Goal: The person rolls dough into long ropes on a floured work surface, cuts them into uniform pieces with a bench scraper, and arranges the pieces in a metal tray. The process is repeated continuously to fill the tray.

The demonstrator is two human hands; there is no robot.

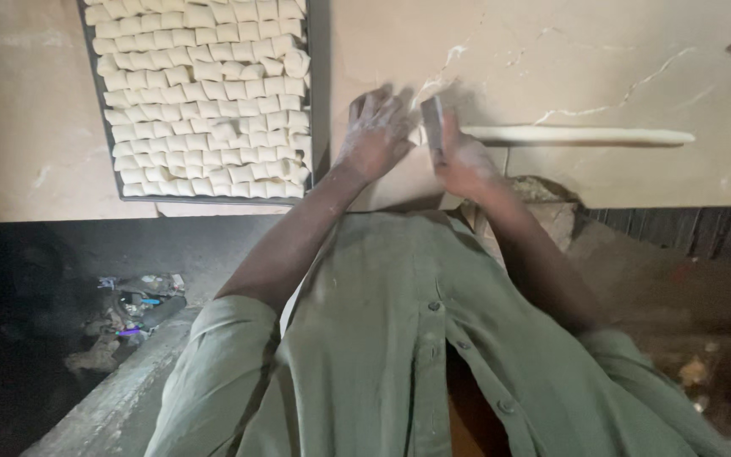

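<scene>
Your right hand (465,156) grips a scraper (433,127) at the dough rope (577,135), left hand (376,131) flat, fingers spread, near the counter (552,51) front edge; dough looks soft, stretchy—support near the cut end.

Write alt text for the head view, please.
A person's right hand holds a flat metal cutter on the end of a long dough rope on a marble counter; the left hand rests flat beside it. A tray of small dough pieces sits left.
</scene>
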